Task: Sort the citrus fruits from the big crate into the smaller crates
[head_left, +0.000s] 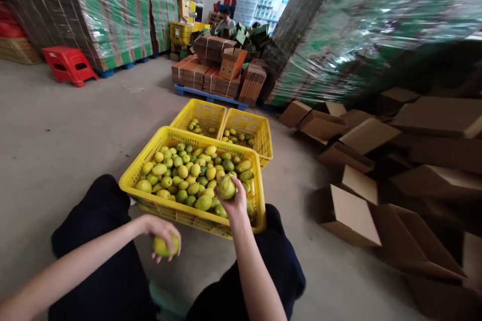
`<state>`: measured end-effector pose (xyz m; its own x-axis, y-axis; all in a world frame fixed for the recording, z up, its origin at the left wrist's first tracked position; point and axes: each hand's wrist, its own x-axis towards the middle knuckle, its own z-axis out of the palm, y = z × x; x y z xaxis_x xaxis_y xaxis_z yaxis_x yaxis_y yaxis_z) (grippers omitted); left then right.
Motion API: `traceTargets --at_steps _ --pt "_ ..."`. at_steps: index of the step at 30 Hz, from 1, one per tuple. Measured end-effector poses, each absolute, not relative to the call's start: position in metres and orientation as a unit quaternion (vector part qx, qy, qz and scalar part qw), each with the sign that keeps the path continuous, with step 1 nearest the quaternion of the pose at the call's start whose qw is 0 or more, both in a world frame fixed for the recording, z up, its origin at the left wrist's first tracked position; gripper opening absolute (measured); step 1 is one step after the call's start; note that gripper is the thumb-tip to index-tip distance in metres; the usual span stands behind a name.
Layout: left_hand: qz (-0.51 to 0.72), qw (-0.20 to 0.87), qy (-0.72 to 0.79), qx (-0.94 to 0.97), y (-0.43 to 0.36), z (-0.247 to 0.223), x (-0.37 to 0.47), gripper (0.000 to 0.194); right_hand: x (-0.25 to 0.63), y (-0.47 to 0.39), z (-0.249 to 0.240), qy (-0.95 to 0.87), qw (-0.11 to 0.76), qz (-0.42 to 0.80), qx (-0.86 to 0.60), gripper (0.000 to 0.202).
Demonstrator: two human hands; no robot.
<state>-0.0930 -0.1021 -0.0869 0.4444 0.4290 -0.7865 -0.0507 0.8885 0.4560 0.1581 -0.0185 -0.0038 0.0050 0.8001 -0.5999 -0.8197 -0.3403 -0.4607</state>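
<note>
1. The bare floor [26,130] carries a yellow crate [169,208] of lemons [183,171], with two further crates [265,140] beyond its far edge; plastic-wrapped stacks [116,15] flank the room, and a red stool [70,64] stands left.
2. The left hand [160,226] curls round a yellow lemon [161,247], just outside the crate's near edge.
3. The right hand [236,201] grips a greenish lemon [226,187] over the crate, toward its near right corner.
4. Cardboard boxes [356,213] at right run out of view, dark and blurred.
5. Marks on the far-left crate's rim [208,107] are possibly print, too small to read.

The right hand [237,204] holds a greenish lemon [226,188] over a yellow crate [181,209]. The left hand [160,226] grips another lemon [160,247].
</note>
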Motion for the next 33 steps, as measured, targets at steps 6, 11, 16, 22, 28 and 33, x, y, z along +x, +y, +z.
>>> traceTargets --at_steps 6,11,16,22,28,33 --pt "0.110 0.729 0.608 0.295 -0.071 -0.055 -0.050 0.020 0.169 -0.024 -0.020 -0.095 0.559 0.692 -0.446 0.026" --pt "0.390 0.524 0.663 0.365 0.082 0.049 -0.043 0.042 0.187 -0.031 -0.030 -0.146 0.578 0.659 -0.459 0.033" --pt "0.348 0.402 0.727 0.435 0.088 0.019 -0.062 0.030 0.205 -0.035 -0.041 -0.180 0.573 0.641 -0.478 0.032" --pt "0.115 0.278 0.773 0.559 -0.016 -0.081 -0.098 0.028 0.185 -0.054 -0.043 -0.150 0.537 0.702 -0.444 0.035" --pt "-0.024 0.236 0.752 0.615 -0.025 -0.095 -0.106 0.034 0.142 -0.097 -0.048 -0.254 0.312 0.860 -0.313 0.052" --pt "-0.047 0.222 0.739 0.635 -0.020 -0.102 -0.103 0.035 0.120 -0.126 -0.073 -0.269 -0.074 0.898 -0.341 0.022"
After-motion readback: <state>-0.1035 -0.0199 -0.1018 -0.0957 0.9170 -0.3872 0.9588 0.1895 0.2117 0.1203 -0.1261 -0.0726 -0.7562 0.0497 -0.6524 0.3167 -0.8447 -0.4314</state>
